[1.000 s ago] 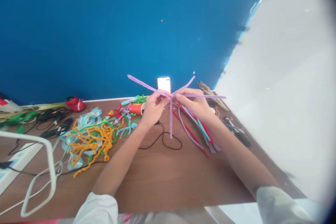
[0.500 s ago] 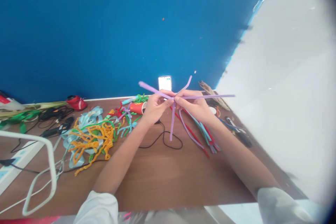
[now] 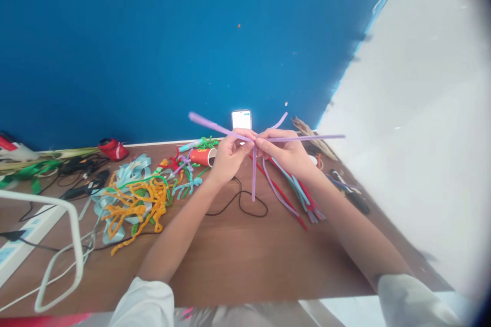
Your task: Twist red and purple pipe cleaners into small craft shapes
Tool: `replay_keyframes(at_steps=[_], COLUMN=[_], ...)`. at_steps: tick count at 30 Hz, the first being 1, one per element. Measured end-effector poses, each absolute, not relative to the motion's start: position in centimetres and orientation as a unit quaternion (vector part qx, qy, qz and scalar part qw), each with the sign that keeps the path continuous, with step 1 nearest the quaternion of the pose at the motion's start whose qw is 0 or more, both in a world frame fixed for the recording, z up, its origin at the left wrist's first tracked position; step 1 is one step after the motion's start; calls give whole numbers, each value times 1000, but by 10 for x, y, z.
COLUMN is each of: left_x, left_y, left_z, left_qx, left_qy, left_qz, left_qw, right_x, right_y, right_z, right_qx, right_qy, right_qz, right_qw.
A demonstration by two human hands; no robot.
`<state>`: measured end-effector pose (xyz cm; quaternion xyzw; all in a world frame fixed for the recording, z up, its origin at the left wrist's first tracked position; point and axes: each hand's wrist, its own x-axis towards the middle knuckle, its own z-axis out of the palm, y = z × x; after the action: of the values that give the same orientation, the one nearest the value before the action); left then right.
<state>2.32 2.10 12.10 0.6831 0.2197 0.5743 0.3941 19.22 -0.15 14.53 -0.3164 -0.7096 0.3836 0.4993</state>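
Observation:
My left hand (image 3: 229,157) and my right hand (image 3: 284,152) meet above the table, thumbs and fingers pinching the middle of purple pipe cleaners (image 3: 307,138). The fuzzy purple stems cross between my fingertips. Their ends stick out to the left, to the right, toward the far right and down toward me. How they are joined at the crossing is hidden by my fingers. Beneath my right hand and forearm lies a bundle of loose red, light blue and purple pipe cleaners (image 3: 296,189).
Orange twisted pipe cleaners (image 3: 148,204) lie on light blue ribbon at left. A red paper cup (image 3: 202,157) is on its side behind my left hand. A lit phone (image 3: 241,119) leans against the blue wall. A black cable (image 3: 241,203), power strip (image 3: 28,240) and white metal frame (image 3: 74,230) also occupy the table (image 3: 245,260).
The left end of the purple pipe cleaners has swung further left and up. The downward end has shifted slightly right. Both hands keep their pinch at the crossing.

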Motion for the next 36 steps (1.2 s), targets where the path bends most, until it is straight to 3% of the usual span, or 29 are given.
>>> replay_keyframes(at_steps=[12,24,36], left_x=[17,17,14], left_y=[19,22,21], left_z=[124,122,123], left_qx=[603,632,640], left_qy=[206,264,272], left_qz=[486,481,434], left_qw=[598,547,572], right_x=[193,193,197], right_y=[-3,1,1], right_z=[148,143,146], right_qx=[-323,-335,-373], right_qy=[-733,-756,-781], right_qz=[302,254,222], right_qw=[517,501,450])
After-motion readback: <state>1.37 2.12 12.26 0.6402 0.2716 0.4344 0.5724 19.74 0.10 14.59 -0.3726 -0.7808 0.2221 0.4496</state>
